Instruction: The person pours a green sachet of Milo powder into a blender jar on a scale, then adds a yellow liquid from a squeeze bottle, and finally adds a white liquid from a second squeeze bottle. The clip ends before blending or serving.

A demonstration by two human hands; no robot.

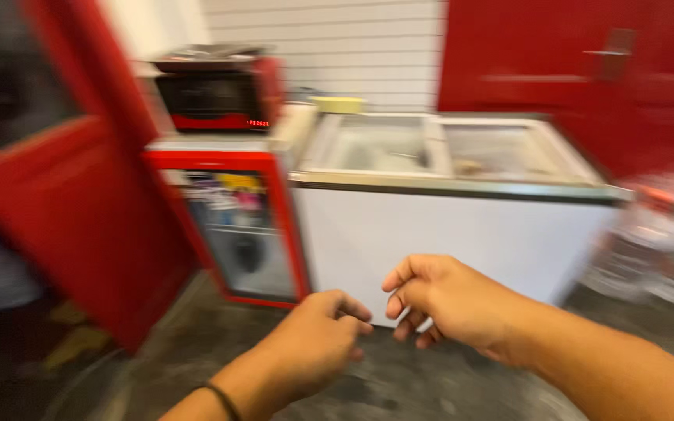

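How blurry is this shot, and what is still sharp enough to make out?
Head view: motion blur smears everything; the left hand and right hand are sharpest, the white chest freezer and red glass-door fridge readable, the clutter at right indistinct.

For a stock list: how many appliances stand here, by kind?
Chest freezer: 1
Red glass-door fridge: 1
Red oven: 1
Total: 3
Both hands, left and right, are empty.

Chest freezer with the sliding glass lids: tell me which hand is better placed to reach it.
Probably the right hand: it is empty, fingers loosely curled, and sits directly before the white chest freezer. The left hand, also empty, hangs lower and closer to the red display fridge.
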